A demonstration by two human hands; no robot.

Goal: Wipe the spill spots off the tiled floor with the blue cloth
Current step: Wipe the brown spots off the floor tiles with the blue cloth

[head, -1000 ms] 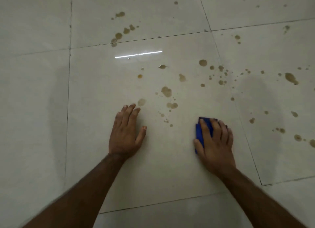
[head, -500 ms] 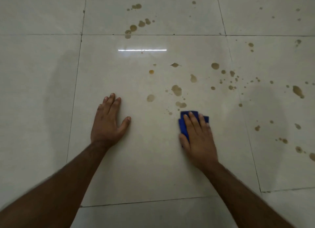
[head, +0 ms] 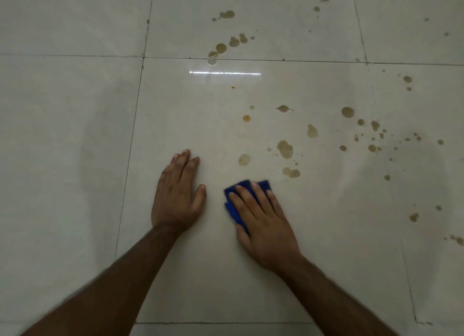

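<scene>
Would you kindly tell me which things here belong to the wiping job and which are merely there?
Job: folded blue cloth under right hand; brown spill spots; glossy pale tiled floor.
Merely there: left hand, flat on floor; white light reflection.

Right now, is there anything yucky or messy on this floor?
Yes. Brown spill spots are splattered over the pale tiled floor, mostly ahead and to the right of the blue cloth under the right hand. None wiped there yet.
</scene>
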